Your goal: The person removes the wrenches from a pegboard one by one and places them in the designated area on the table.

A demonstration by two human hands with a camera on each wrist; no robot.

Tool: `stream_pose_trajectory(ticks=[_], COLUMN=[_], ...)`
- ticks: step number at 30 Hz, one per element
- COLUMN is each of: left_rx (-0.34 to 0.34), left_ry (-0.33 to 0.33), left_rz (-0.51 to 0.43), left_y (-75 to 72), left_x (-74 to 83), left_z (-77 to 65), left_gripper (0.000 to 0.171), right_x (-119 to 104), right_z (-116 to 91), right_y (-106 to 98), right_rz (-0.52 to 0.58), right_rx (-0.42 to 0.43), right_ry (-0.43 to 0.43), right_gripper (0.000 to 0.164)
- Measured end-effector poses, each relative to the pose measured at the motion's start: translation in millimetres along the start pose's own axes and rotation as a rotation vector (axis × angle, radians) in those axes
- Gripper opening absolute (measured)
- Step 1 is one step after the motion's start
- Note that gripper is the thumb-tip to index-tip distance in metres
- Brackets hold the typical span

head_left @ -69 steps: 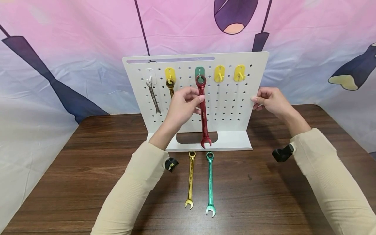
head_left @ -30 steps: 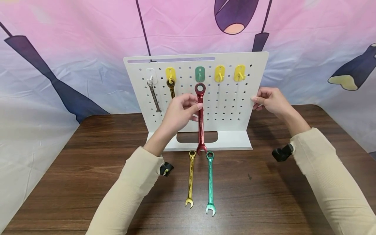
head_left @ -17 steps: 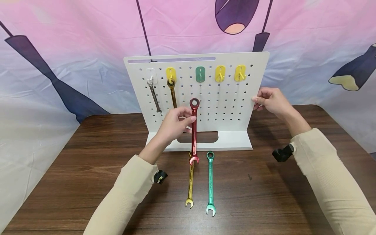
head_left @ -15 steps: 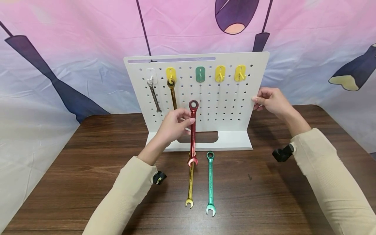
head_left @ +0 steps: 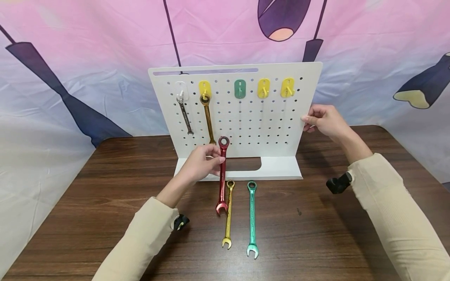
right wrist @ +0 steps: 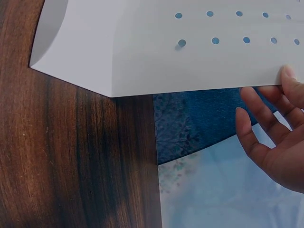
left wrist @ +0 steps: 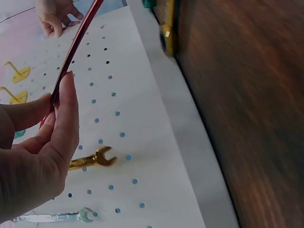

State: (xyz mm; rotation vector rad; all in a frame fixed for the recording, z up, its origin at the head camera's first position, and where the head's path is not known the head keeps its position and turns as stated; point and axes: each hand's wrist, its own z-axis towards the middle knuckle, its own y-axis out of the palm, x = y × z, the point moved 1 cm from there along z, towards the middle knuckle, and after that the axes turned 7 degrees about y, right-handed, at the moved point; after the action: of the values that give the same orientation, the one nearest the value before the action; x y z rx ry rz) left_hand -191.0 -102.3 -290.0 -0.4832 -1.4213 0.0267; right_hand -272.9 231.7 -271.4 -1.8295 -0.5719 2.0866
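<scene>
A red wrench (head_left: 223,179) is hanging in the air from the person's left hand (head_left: 202,162), in front of the lower part of a white pegboard (head_left: 277,70); faint marks are running down its shank, but from where I'm standing they are too small to read. Its ring end is pointing up, just above the fingertips, and its open end is pointing down, well below them, the long axis running close to upright and leaning a little leftward at the foot. Thumb and fingers are pinching the shank just under the ring. Below and to the right of that hand, a yellow wrench (head_left: 228,214) is lying on the dark wooden table (head_left: 105,195), and farther right a green wrench (head_left: 252,218) is lying roughly alongside it; both are carrying lettering too fine to make out, and both are turning their open ends toward the person. Above the left hand, a gold wrench (head_left: 209,119) is dangling from a yellow hook (head_left: 204,88), and up to the left a silver wrench (head_left: 184,116) is dangling too. Above and to the right, a green hook (head_left: 240,89) is jutting from the board. Well to the right, the right hand (head_left: 323,119) is pinching the pegboard's side edge, thumb against the front.
</scene>
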Motion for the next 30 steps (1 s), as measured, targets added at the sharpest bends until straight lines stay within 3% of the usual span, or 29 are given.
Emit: stream_pose_trajectory(ticks=[22,30], left_rx=[-0.131,-0.155], left_ry=[-0.095,-0.136], left_rz=[0.042,0.009], left_y=[-14.9,-15.7], left_x=[-27.1,-35.8], left_z=[-26.6,-33.9], left_gripper=[0.005,0.003], right_x=[-1,-1], right_z=[-1,-1], right_y=[0,0], right_rz=[-0.010,0.001], right_rx=[-0.004,-0.002], right_ry=[0.004,-0.001], right_gripper=[0.024,0.024])
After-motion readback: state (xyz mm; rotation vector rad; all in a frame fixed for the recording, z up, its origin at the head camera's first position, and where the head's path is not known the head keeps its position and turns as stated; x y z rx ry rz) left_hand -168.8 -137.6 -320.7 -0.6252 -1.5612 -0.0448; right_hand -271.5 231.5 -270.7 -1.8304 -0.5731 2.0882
